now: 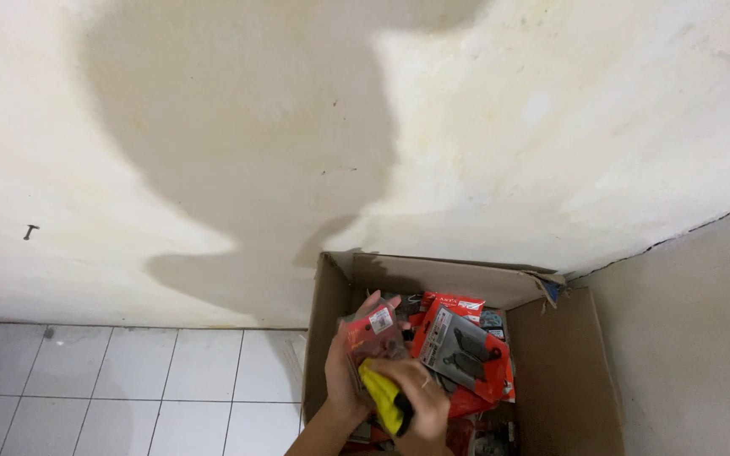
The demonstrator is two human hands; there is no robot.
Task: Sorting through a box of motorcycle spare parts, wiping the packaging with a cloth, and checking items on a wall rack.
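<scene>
- Left hand [344, 371] grips a red packet [373, 331] upright over the cardboard box [568, 371], face towards the camera
- Right hand [424, 401] is closed round a yellow tool [384, 399], its tip just under that packet
- More red packets [466, 350] lie heaped in the box, against the wall [213, 152]

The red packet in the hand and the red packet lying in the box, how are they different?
The held packet is lifted in the left hand; the lying packet rests on the pile in the cardboard box. The held packet looks smaller and partly covered by fingers; the lying packet shows its dark parts openly. Both are red with clear fronts.
</scene>
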